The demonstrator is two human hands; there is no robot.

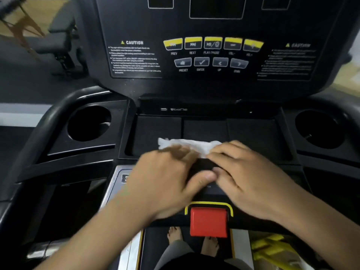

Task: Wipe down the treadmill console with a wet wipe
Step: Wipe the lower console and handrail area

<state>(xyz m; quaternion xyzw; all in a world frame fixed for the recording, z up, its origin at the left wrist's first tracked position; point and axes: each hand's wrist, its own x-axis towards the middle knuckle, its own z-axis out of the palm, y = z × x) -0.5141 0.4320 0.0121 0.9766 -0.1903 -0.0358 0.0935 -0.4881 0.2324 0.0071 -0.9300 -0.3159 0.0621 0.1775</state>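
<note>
A black treadmill console (136,26) fills the view, with yellow and grey buttons (212,43) on its upright panel. A white wet wipe (191,144) lies crumpled across the front of the flat tray (155,129) below the panel. My left hand (165,178) lies over the wipe's left part, blurred, fingers fairly straight. My right hand (247,172) lies over its right end, fingers extended on it. The wipe's near edge is hidden under both hands.
Round cup holders sit at the left (88,123) and right (319,129) of the tray. A red stop button (208,222) in a yellow frame is just below my hands. Curved black handrail (39,129) at left. Bare feet (174,233) stand on the belt below.
</note>
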